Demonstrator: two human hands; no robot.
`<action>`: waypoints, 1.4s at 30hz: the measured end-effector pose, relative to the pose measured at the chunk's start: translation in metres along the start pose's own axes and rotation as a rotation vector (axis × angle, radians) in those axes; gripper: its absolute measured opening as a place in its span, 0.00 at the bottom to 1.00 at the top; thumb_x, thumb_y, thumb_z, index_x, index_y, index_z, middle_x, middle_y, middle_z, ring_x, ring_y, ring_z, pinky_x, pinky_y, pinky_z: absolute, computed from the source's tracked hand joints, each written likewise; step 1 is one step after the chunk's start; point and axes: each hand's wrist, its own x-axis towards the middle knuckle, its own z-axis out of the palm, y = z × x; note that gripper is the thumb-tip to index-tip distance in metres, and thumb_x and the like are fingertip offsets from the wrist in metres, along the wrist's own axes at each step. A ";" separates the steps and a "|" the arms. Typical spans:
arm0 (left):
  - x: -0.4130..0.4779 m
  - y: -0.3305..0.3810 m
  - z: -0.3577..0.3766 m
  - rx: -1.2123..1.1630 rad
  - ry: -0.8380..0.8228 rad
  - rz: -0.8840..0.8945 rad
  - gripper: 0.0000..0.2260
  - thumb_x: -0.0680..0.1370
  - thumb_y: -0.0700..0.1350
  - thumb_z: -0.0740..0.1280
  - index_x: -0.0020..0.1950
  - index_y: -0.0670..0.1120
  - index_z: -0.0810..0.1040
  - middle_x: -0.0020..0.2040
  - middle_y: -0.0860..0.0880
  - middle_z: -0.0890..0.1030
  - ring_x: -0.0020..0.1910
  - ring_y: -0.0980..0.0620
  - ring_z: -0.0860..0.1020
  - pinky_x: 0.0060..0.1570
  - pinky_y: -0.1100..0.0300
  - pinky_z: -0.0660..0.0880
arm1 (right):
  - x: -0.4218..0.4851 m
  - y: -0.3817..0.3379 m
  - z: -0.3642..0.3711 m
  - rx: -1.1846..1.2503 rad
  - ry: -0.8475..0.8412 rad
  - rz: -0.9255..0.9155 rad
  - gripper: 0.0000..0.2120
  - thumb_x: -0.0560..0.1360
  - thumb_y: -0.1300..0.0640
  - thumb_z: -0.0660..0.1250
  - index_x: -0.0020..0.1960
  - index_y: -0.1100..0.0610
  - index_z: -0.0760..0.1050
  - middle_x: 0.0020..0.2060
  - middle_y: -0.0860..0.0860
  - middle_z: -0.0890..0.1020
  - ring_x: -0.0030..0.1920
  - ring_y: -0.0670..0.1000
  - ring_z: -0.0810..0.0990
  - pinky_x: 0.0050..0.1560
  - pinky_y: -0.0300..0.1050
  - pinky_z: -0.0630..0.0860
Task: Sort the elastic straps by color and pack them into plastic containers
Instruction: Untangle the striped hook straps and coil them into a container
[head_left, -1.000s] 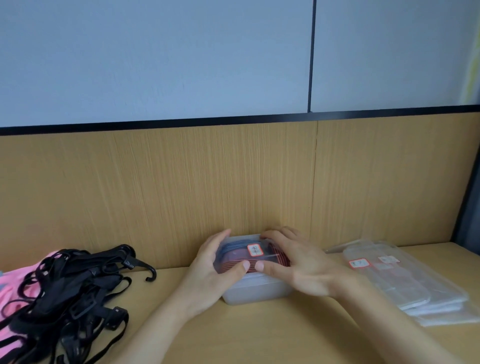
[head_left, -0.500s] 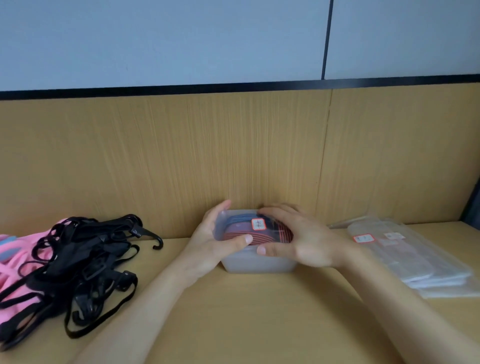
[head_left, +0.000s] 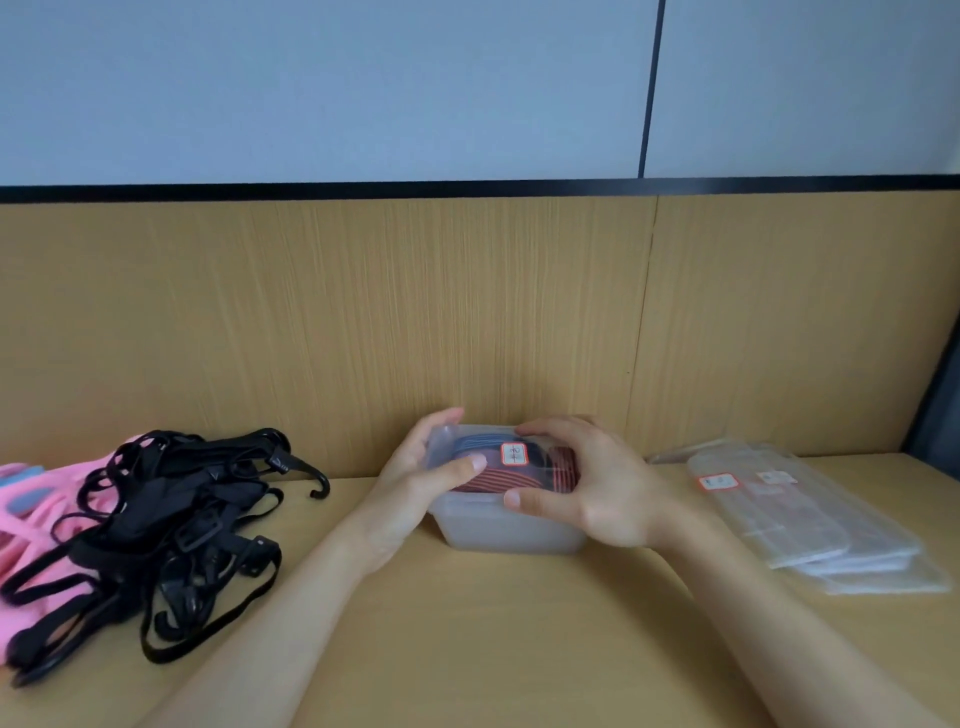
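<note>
Wooden desk, lower centre: your left hand and right hand curl around the plastic container, likely light, flexible, slippery, so grip its rim corners.

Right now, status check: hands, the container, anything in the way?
Left hand and right hand both grip the lidded container, thumbs on top. Red and blue straps inside. Black straps lie left, clear plastic stack right, neither in the way.
</note>
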 end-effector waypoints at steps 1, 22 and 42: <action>0.000 0.000 -0.001 -0.015 0.005 -0.011 0.29 0.70 0.51 0.74 0.70 0.56 0.74 0.67 0.53 0.78 0.62 0.56 0.80 0.62 0.60 0.75 | -0.001 0.000 0.000 0.029 0.003 0.017 0.42 0.59 0.24 0.69 0.69 0.39 0.71 0.59 0.40 0.75 0.64 0.43 0.70 0.69 0.46 0.69; 0.002 0.001 -0.002 -0.180 0.026 -0.056 0.26 0.69 0.48 0.65 0.67 0.47 0.78 0.65 0.48 0.81 0.64 0.48 0.79 0.67 0.51 0.72 | -0.006 -0.003 -0.018 0.064 -0.167 0.037 0.40 0.61 0.31 0.78 0.69 0.38 0.69 0.61 0.39 0.75 0.64 0.43 0.72 0.69 0.48 0.70; 0.008 -0.004 -0.007 -0.270 0.006 -0.053 0.26 0.73 0.50 0.64 0.70 0.44 0.74 0.63 0.43 0.82 0.67 0.41 0.77 0.71 0.44 0.69 | -0.017 -0.004 -0.015 0.231 -0.015 0.007 0.40 0.53 0.33 0.80 0.61 0.37 0.69 0.60 0.43 0.76 0.56 0.45 0.78 0.61 0.49 0.76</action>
